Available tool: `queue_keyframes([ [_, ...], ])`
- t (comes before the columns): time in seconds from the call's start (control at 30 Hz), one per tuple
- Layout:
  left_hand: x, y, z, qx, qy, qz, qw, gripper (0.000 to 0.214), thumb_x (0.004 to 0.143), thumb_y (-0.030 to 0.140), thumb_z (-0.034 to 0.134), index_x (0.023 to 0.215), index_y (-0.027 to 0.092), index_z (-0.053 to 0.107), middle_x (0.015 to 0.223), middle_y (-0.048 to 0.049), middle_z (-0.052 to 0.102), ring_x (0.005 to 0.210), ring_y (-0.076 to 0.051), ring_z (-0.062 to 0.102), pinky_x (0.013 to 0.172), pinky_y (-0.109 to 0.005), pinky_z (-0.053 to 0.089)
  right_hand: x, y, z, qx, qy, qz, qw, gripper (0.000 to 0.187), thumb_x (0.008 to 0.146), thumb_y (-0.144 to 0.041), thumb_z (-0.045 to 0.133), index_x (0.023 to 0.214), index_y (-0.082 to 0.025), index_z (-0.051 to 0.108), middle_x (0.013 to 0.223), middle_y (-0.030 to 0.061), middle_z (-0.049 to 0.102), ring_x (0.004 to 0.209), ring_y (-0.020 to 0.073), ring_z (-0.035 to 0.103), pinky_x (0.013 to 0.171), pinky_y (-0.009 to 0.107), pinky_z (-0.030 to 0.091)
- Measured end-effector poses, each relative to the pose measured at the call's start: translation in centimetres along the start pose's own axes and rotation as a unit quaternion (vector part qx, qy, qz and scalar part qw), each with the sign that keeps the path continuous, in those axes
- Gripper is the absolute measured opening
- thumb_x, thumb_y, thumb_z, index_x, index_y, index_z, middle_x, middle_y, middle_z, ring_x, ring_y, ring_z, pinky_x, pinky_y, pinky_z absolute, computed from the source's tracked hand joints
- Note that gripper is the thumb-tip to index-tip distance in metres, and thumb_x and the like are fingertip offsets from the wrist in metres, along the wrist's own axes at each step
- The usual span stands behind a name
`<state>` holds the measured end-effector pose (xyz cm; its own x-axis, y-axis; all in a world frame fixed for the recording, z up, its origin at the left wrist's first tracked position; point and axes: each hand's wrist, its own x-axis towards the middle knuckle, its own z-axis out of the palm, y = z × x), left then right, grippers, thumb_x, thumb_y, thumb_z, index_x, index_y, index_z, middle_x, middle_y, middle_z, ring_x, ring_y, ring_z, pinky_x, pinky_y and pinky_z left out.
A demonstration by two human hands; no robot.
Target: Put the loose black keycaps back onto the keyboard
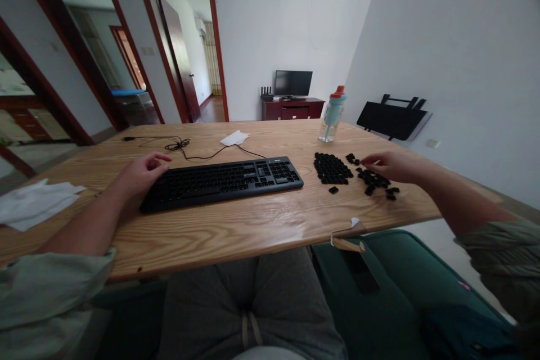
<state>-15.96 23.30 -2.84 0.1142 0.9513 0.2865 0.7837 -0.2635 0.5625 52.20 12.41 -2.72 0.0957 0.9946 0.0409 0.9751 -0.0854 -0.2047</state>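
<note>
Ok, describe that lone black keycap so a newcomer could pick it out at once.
On the wooden table, look right of the keyboard to the tightly packed cluster of black keycaps. Just on the near side of that cluster lies the lone keycap. Its neighbours bunch together; it sits by itself, with wood showing around it.

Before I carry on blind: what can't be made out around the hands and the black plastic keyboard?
All in the head view:
Bare right hand: whether it holds any of the small black plastic keycaps; too small and dark.
Lettering on those keycaps: too small and blurred.
Far left-end corner of the keyboard: hidden by the bare left hand.
Crumpled white sheets: cut off by the left edge.
</note>
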Motion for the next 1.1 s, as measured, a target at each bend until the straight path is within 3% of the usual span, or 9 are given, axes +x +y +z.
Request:
queue_keyframes([
  [0.13,0.3,-0.5,0.0,-0.010,0.000,0.010,1.000,0.051,0.076,0.050,0.057,0.113,0.016,0.061,0.067,0.0038,0.053,0.066,-0.016,0.048,0.064,-0.025,0.035,1.1,-1.3,0.5,-0.005,-0.013,-0.052,0.999,0.034,0.086,-0.033,0.055,0.109,-0.024,0.077,0.108,0.0058,0.077,0.093,0.0252,0.071,0.083,0.035,0.053],
  [0.33,-0.1,0.2,-0.1,-0.020,0.003,0.008,1.000,0.051,0.075,0.050,0.056,0.111,0.015,0.062,0.065,0.0040,0.051,0.065,-0.015,0.046,0.062,-0.024,0.034,2.5,-0.7,1.5,-0.056,-0.019,-0.014,0.998,0.035,0.083,-0.031,0.057,0.110,-0.022,0.078,0.108,0.0072,0.078,0.092,0.0255,0.071,0.081,0.035,0.053],
  [0.57,-0.4,0.8,-0.1,-0.018,0.005,-0.003,1.000,0.052,0.074,0.052,0.056,0.110,0.014,0.063,0.065,0.0037,0.051,0.063,-0.015,0.044,0.060,-0.024,0.032,3.9,-2.8,2.1,-0.035,-0.047,0.012,0.998,0.025,0.083,-0.032,0.062,0.095,-0.018,0.079,0.090,0.0086,0.078,0.076,0.0228,0.070,0.069,0.032,0.050],
  [0.83,0.3,-0.8,0.0,0.003,0.001,0.007,1.000,0.047,0.077,0.051,0.056,0.109,0.016,0.062,0.064,0.0033,0.051,0.063,-0.016,0.046,0.062,-0.026,0.034,4.3,-2.9,2.0,-0.006,-0.028,0.021,0.999,0.016,0.077,-0.032,0.068,0.083,-0.020,0.077,0.087,0.0088,0.077,0.076,0.0226,0.069,0.069,0.032,0.052],
  [0.97,0.4,-1.1,0.1,0.001,0.004,0.021,1.000,0.049,0.079,0.050,0.056,0.114,0.016,0.060,0.062,0.0046,0.047,0.062,-0.016,0.045,0.062,-0.026,0.034,3.5,-2.5,1.5,0.064,0.010,0.016,0.998,0.027,0.077,-0.045,0.068,0.087,-0.021,0.076,0.091,0.0071,0.077,0.079,0.0222,0.067,0.070,0.031,0.051],
  [1.1,0.0,-0.1,0.0,-0.001,0.009,0.009,1.000,0.048,0.078,0.048,0.056,0.113,0.016,0.061,0.061,0.0051,0.045,0.062,-0.015,0.043,0.062,-0.026,0.033,1.8,-3.1,0.9,0.264,0.010,0.024,0.964,0.043,0.074,-0.055,0.071,0.100,-0.021,0.073,0.079,0.0033,0.069,0.065,0.0146,0.057,0.056,0.026,0.043],
])
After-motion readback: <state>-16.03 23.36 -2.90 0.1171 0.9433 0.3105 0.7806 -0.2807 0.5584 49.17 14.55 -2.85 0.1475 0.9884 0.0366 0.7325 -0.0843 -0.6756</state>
